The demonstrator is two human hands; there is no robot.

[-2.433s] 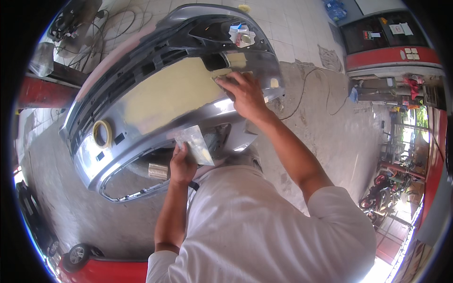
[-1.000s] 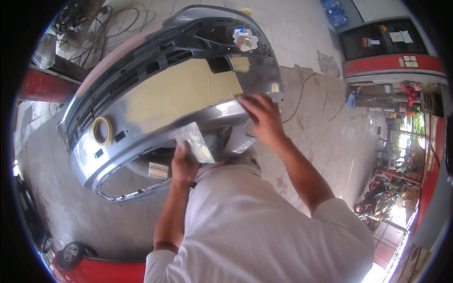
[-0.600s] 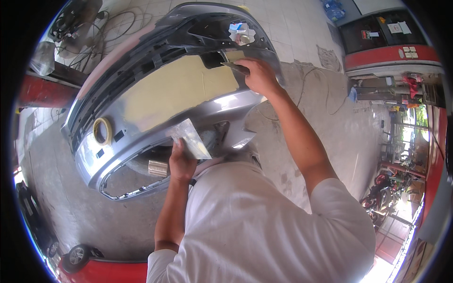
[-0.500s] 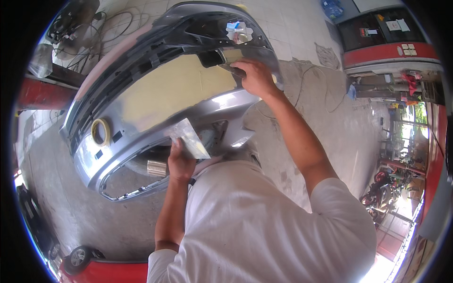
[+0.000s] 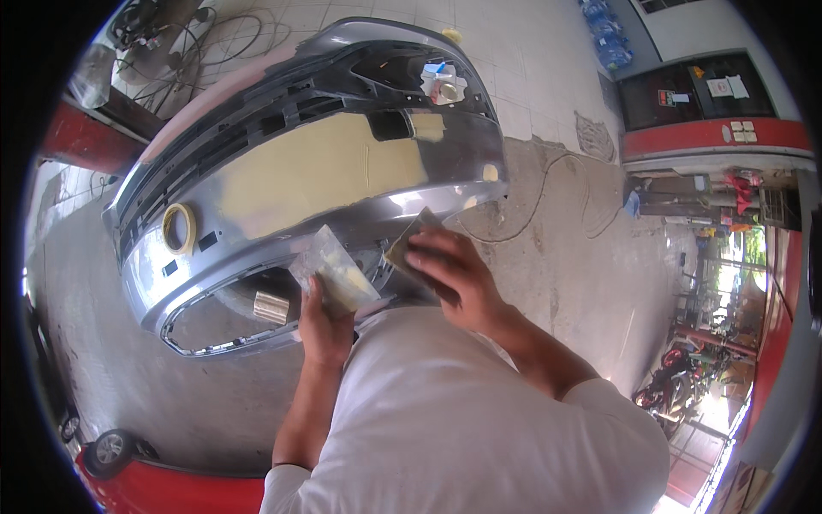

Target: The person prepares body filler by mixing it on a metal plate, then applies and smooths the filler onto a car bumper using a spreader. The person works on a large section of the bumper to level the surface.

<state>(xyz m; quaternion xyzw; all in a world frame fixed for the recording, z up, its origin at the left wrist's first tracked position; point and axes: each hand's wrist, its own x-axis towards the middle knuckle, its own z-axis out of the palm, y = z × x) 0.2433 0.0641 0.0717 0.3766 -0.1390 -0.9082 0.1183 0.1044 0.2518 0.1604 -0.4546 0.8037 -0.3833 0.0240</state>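
Filler coats the grey bumper [image 5: 342, 163] on the floor; left hand [image 5: 324, 321] grips a flat mixing board [image 5: 332, 270] level, right hand [image 5: 454, 270] pinches a spreader [image 5: 409, 244] beside it, likely to load it.

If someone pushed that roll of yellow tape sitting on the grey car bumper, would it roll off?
Probably not at first: the tape roll seems to lie flat on the sloping bumper, so it would likely slide rather than roll. Tipped onto its round edge, it could well roll downhill. It looks thin and hollow, so likely light.
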